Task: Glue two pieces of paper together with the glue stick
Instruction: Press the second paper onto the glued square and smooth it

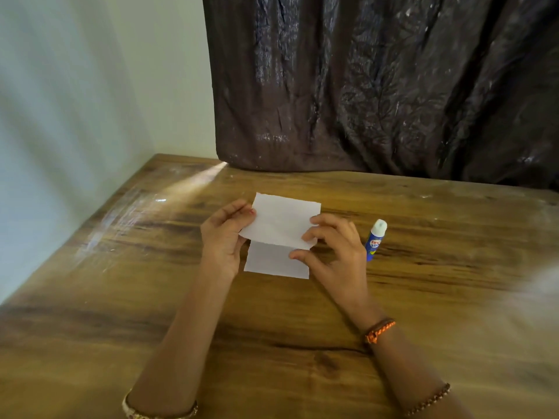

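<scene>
A white upper paper piece is held just above the wooden table, pinched at its left edge by my left hand and at its right edge by my right hand. Its lower edge overlaps a second white paper piece that lies flat on the table beneath it. A blue glue stick with a white cap lies on the table just right of my right hand, touched by neither hand.
A dark crinkled curtain hangs behind the table's far edge. A pale wall runs along the left side. The table's left edge slants toward me.
</scene>
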